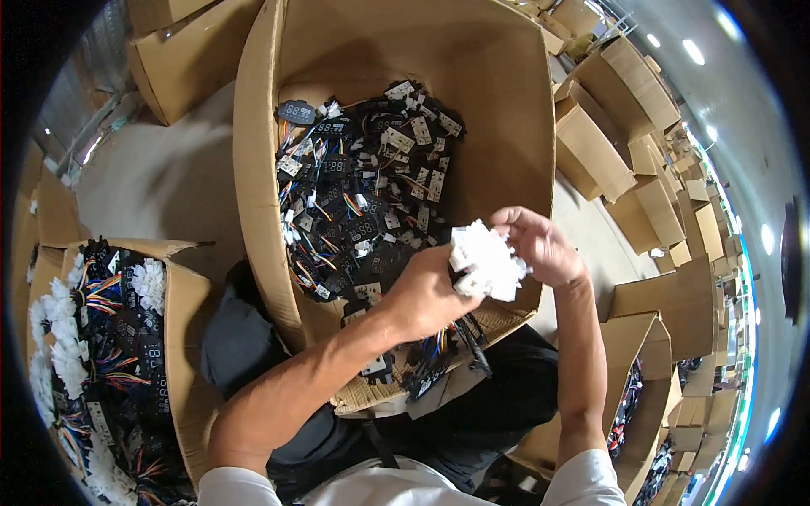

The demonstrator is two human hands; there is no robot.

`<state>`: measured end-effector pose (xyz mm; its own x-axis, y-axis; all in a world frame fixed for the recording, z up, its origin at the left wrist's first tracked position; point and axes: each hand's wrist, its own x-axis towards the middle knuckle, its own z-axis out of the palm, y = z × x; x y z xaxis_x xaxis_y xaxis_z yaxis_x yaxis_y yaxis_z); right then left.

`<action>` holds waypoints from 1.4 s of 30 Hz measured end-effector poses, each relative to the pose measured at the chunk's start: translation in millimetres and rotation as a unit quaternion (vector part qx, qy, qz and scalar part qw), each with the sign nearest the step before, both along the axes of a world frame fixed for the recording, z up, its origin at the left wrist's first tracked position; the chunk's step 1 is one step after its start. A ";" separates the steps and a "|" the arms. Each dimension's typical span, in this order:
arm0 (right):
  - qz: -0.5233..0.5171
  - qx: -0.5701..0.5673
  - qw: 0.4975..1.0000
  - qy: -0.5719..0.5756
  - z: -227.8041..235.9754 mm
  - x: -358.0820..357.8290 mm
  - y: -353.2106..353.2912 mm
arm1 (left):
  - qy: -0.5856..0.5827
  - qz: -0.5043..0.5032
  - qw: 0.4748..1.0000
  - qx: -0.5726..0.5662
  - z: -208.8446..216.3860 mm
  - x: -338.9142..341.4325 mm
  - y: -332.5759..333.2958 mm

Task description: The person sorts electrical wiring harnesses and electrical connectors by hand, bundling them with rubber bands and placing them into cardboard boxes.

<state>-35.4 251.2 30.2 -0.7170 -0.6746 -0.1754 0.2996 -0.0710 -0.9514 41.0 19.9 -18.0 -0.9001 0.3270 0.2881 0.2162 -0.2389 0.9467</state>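
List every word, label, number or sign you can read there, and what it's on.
Dark rounded plastic display panel, large brown cardboard box: segment digits, not copied here.
Black rectangular plastic display panel, lower-left brown cardboard box: segment digits, not copied here.
Smaller markings on both panels: too small to read.
White plastic connector bundle in the bare left hand: no readable text.

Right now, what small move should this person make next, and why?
Perhaps use the right hand to nudge the white plugs level: their ends look uneven, the left hand grips the bunch, and the right hand's curled fingers are close beside it.
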 end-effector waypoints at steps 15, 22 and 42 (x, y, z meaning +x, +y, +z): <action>-0.077 0.530 0.808 0.246 -201.6 -193.8 -145.0 | -0.042 -0.006 0.999 -0.011 43.2 19.1 -55.6; -0.203 0.506 0.761 0.352 -257.1 -200.7 -186.9 | -0.135 -0.010 0.991 0.021 37.6 25.8 -73.7; -0.274 0.186 0.905 0.266 -90.2 -140.1 -148.3 | -0.037 0.079 0.993 0.079 40.1 27.6 -45.3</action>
<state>-175.5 103.0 -60.0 -0.9759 -0.1564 0.1519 -0.1918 0.2846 -0.9393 68.6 -25.4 22.1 -0.9572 0.1362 0.2553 0.1935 -0.3546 0.9148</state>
